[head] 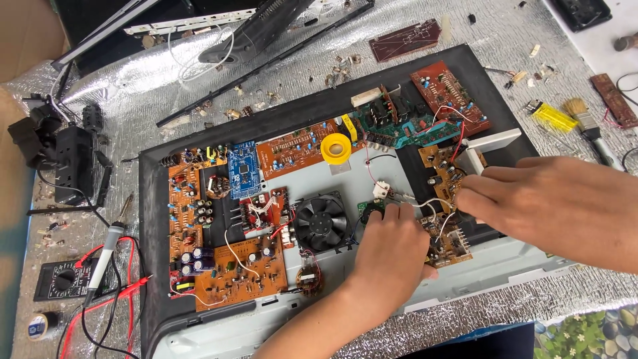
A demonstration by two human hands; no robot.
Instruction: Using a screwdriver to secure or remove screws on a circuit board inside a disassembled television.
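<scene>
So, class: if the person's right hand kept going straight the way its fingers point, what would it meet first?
The right hand points left across the chassis; its fingertips already touch the small brown circuit board. Beyond that, probably the white connector, though depth is unclear.

head view | above, looking steeply down | near | open chassis (465, 279) fills frame

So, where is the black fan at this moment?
The black fan sits in the middle of the head view, on the grey chassis, just left of the left hand and below the yellow solder roll.
</scene>
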